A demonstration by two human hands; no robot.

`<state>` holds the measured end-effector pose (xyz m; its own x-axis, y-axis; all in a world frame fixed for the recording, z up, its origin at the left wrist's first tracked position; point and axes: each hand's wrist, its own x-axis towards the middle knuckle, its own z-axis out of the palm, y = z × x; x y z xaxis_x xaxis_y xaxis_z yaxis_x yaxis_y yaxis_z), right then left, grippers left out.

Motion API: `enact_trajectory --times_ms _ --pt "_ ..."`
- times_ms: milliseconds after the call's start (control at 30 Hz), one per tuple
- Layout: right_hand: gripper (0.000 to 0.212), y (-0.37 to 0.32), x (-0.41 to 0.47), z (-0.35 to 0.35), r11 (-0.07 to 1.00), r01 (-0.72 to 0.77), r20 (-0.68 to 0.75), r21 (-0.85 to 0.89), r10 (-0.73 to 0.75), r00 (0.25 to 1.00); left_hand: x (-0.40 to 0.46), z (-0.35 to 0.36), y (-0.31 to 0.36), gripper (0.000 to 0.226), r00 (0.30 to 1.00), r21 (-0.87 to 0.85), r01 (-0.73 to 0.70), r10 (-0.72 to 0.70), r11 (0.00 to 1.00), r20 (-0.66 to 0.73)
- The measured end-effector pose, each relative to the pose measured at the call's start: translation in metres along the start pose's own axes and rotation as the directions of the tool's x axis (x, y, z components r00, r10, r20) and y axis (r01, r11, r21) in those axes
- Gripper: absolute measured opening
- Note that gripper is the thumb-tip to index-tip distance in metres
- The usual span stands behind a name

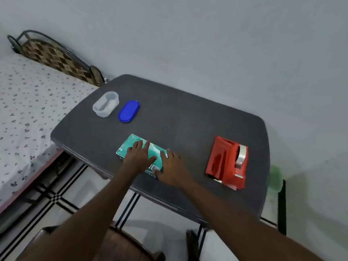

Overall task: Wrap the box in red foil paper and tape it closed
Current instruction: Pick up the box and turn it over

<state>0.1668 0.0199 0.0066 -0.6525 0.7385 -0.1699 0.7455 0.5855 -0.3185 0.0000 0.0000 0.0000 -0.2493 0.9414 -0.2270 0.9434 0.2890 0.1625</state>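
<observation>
Your left hand (138, 156) and right hand (170, 169) rest with spread fingers on the green cardboard box (131, 146) at the dark tabletop's (178, 119) near edge, an empty clear plastic tub (105, 104) and blue lid (129, 111) far left, red tape dispenser (228, 162) right.

left hand (138, 157) flat, right hand (172, 169) flat

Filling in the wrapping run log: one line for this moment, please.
stage: box unwrapped | left hand: flat on green box | right hand: at box's right end | red foil paper, tape dispenser: untouched
</observation>
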Motion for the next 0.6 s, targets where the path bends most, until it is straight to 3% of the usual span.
enact_trajectory --times_ms 133,333,600 --pt "0.082 0.009 0.018 0.031 0.999 0.042 0.087 -0.009 -0.041 0.995 0.015 0.028 -0.015 0.076 0.991 0.029 0.069 -0.072 0.997 0.113" --pt "0.087 0.048 0.049 0.05 0.998 -0.036 0.033 0.057 0.035 0.999 0.057 0.039 -0.002 0.081 0.999 -0.006 0.05 -0.05 0.999 -0.005" --pt "0.083 0.114 0.123 0.02 0.987 -0.144 -0.069 0.071 0.149 0.986 0.156 0.028 0.026 0.083 0.999 -0.149 -0.035 0.033 0.988 -0.019"
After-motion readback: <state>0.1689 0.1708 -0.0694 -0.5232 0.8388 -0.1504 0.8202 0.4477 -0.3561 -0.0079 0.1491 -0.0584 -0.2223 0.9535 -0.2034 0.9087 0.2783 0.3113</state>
